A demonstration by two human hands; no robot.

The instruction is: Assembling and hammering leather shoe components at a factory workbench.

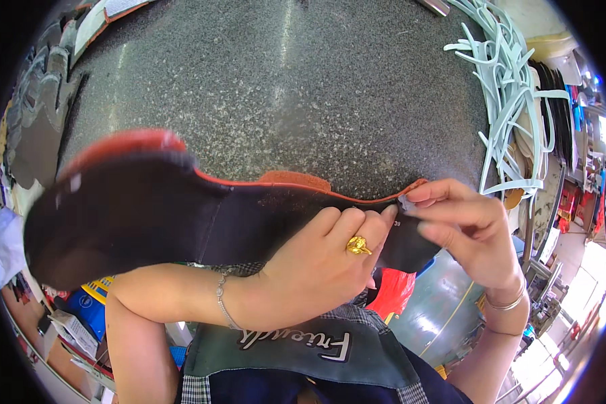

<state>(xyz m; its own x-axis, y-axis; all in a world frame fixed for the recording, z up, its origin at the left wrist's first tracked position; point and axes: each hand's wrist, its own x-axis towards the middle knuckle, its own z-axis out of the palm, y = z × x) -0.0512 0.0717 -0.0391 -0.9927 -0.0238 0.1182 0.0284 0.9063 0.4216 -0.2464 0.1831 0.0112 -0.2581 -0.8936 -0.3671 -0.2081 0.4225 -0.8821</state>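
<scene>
A long, curved black leather piece (128, 215), shaped like a shoe part and edged in orange-red, stretches across in front of me. Its left end is smeared by motion. My left hand (323, 252), with a gold ring, is closed on it right of the middle, fingers pressed along the black face. At the right end, my right hand (475, 229) pinches a small greyish scrap (405, 202) against the red edge, thumb and fingertips curled. An orange-brown pad (295, 179) shows behind the upper edge, partly hidden.
Beneath lies a speckled grey tabletop (303, 87). Pale blue-green strips (508, 87) hang in a tangle at the right edge. Dark grey cut pieces (44, 128) are stacked at the left. A metal bar end (436, 7) shows at the far edge.
</scene>
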